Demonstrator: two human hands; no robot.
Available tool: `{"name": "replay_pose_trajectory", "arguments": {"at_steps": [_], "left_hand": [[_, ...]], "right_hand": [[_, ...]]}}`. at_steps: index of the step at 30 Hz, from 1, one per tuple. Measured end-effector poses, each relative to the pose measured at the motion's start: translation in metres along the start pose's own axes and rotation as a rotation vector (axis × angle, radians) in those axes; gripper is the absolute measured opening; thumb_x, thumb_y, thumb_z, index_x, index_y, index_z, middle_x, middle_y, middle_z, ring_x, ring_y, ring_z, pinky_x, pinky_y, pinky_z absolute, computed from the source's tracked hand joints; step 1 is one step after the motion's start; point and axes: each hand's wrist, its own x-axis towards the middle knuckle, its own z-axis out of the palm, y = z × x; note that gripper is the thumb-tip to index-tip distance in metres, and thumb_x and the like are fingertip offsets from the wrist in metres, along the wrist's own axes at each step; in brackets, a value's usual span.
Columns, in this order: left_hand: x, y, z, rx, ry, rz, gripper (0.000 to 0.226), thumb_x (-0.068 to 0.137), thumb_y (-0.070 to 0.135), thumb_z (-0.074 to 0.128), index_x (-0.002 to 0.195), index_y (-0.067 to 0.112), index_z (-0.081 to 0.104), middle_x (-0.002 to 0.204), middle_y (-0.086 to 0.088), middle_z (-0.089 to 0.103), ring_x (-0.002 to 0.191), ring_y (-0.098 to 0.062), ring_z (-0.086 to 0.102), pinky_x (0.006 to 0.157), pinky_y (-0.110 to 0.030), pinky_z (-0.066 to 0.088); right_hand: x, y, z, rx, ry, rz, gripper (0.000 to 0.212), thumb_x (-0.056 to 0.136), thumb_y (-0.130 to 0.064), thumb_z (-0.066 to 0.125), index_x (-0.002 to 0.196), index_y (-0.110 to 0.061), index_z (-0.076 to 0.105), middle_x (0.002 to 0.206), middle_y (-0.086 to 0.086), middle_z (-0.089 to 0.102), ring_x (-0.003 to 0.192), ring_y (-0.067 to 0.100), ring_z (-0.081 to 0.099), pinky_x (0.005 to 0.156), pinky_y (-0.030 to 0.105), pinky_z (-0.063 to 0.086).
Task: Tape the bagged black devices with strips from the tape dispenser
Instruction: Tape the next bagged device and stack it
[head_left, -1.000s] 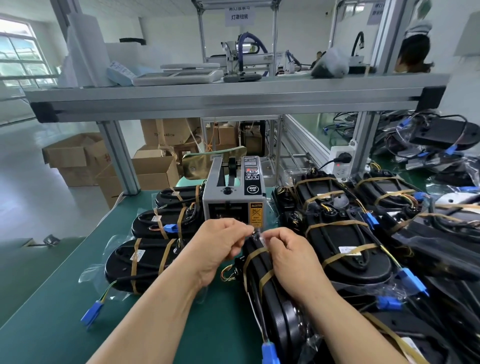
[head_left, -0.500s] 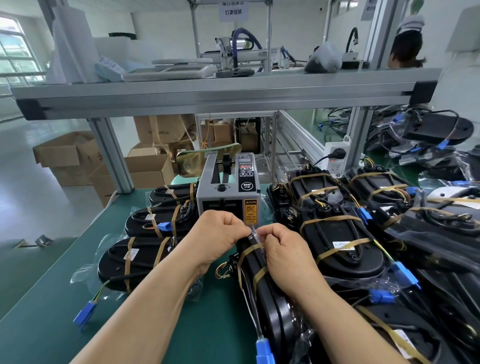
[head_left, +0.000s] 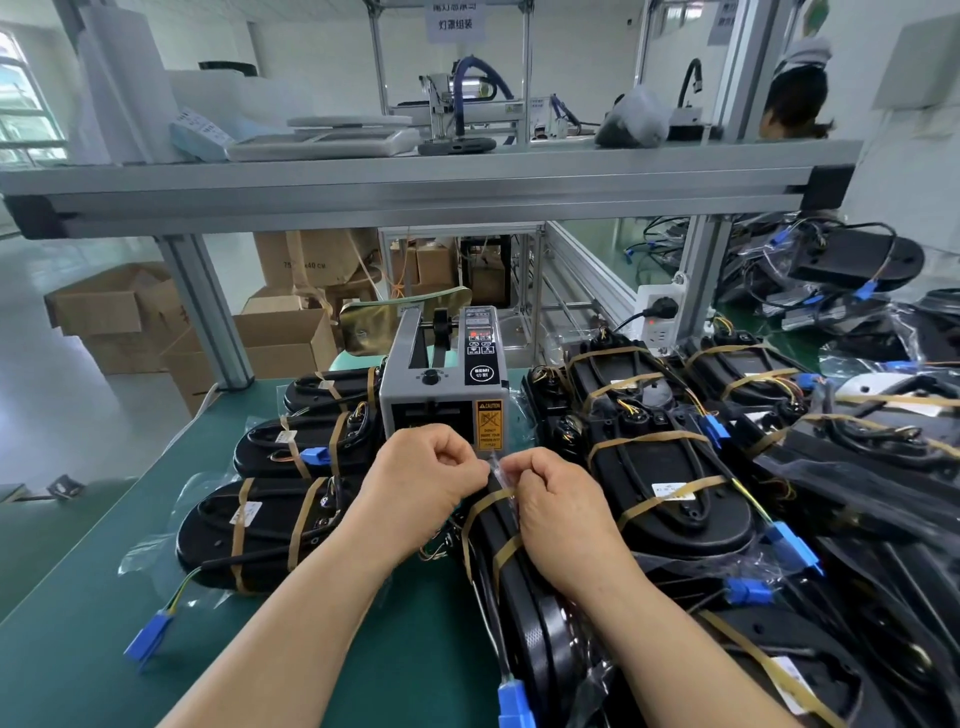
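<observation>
A black device in a clear bag stands on its edge on the green mat, wrapped by two brown tape strips. My left hand and my right hand meet at its far end. Both pinch the crumpled top of the clear bag there, with fingers curled. The grey tape dispenser stands just behind my hands. Its outlet is partly hidden by my left hand.
Three taped bagged devices lie to the left of the dispenser. Several more crowd the right side, with blue connectors on loose wires. An aluminium shelf frame spans overhead. A power strip sits behind.
The view has shifted slightly. My hands stay together at the bag's top and work it with small finger movements; the device has not moved.
</observation>
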Motion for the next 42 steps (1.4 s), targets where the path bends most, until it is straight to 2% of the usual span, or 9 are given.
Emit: {"name": "replay_pose_trajectory", "arguments": {"at_steps": [5, 10, 14, 20, 25, 30, 35, 38, 42], "left_hand": [[-0.008, -0.004, 0.011, -0.125, 0.067, -0.087, 0.013, 0.08, 0.03, 0.075, 0.088, 0.03, 0.064, 0.059, 0.011, 0.055, 0.054, -0.004, 0.049, 0.062, -0.031, 0.046], [-0.011, -0.003, 0.017, -0.361, 0.042, -0.193, 0.02, 0.076, 0.031, 0.082, 0.081, 0.014, 0.073, 0.074, -0.006, 0.073, 0.059, -0.008, 0.064, 0.055, -0.018, 0.052], [-0.012, -0.005, 0.02, -0.419, 0.121, -0.208, 0.024, 0.084, 0.025, 0.076, 0.071, 0.007, 0.07, 0.053, 0.003, 0.06, 0.047, -0.005, 0.053, 0.047, -0.016, 0.046], [-0.017, -0.007, 0.021, -0.452, 0.11, -0.193, 0.013, 0.086, 0.026, 0.075, 0.077, 0.016, 0.075, 0.075, -0.006, 0.074, 0.059, -0.008, 0.066, 0.05, -0.014, 0.05], [-0.016, -0.006, 0.01, -0.528, -0.045, -0.267, 0.021, 0.074, 0.021, 0.083, 0.09, 0.011, 0.075, 0.078, -0.009, 0.074, 0.06, -0.011, 0.067, 0.052, -0.018, 0.051], [-0.016, -0.005, 0.018, -0.569, 0.116, -0.3, 0.017, 0.086, 0.017, 0.073, 0.073, 0.007, 0.074, 0.045, 0.005, 0.057, 0.034, 0.0, 0.046, 0.036, -0.013, 0.038], [-0.016, -0.006, 0.013, -0.616, 0.066, -0.309, 0.023, 0.091, 0.017, 0.067, 0.071, 0.015, 0.078, 0.069, -0.004, 0.074, 0.052, -0.006, 0.066, 0.043, -0.015, 0.047], [-0.019, -0.01, 0.008, -0.619, 0.04, -0.312, 0.03, 0.097, 0.015, 0.058, 0.078, 0.02, 0.081, 0.071, 0.004, 0.072, 0.054, -0.006, 0.062, 0.046, -0.017, 0.046], [-0.014, -0.025, -0.002, -0.656, 0.189, -0.441, 0.021, 0.097, 0.017, 0.058, 0.089, 0.014, 0.077, 0.06, 0.008, 0.061, 0.048, -0.004, 0.048, 0.045, -0.019, 0.035]], "right_hand": [[0.001, 0.0, 0.003, -0.141, 0.079, 0.007, 0.034, 0.099, -0.011, 0.041, 0.085, -0.031, 0.065, 0.083, -0.012, 0.066, 0.076, -0.001, 0.06, 0.057, 0.007, 0.04], [0.002, 0.0, 0.002, -0.147, 0.077, 0.021, 0.033, 0.101, -0.013, 0.04, 0.093, -0.029, 0.069, 0.088, -0.013, 0.068, 0.085, -0.001, 0.06, 0.065, 0.007, 0.042], [0.0, 0.0, 0.004, -0.151, 0.079, 0.015, 0.031, 0.101, -0.015, 0.041, 0.091, -0.029, 0.067, 0.089, -0.013, 0.067, 0.084, -0.001, 0.059, 0.064, 0.003, 0.041], [0.0, -0.001, 0.002, -0.147, 0.078, -0.014, 0.023, 0.1, -0.034, 0.048, 0.097, -0.023, 0.068, 0.087, -0.008, 0.067, 0.086, 0.009, 0.06, 0.082, 0.03, 0.05], [0.001, 0.001, 0.003, -0.134, 0.074, 0.007, 0.028, 0.098, -0.048, 0.051, 0.103, -0.026, 0.068, 0.093, -0.01, 0.069, 0.09, 0.005, 0.062, 0.088, 0.03, 0.052], [0.004, 0.0, 0.006, -0.201, -0.007, 0.068, 0.054, 0.072, -0.076, 0.062, 0.1, -0.03, 0.062, 0.096, -0.014, 0.065, 0.092, 0.004, 0.061, 0.086, 0.028, 0.054], [0.021, -0.02, -0.003, -0.501, -0.259, 0.17, 0.071, 0.061, -0.082, 0.067, 0.098, -0.022, 0.063, 0.087, -0.007, 0.064, 0.076, 0.007, 0.058, 0.068, 0.029, 0.052], [0.028, -0.031, -0.006, -0.567, -0.379, 0.213, 0.067, 0.059, -0.082, 0.069, 0.078, -0.019, 0.059, 0.068, -0.004, 0.055, 0.061, 0.013, 0.054, 0.052, 0.027, 0.04], [0.029, -0.026, -0.009, -0.451, -0.351, 0.258, 0.05, 0.065, -0.063, 0.074, 0.084, -0.018, 0.065, 0.081, 0.0, 0.067, 0.073, 0.015, 0.063, 0.062, 0.027, 0.049]]}}
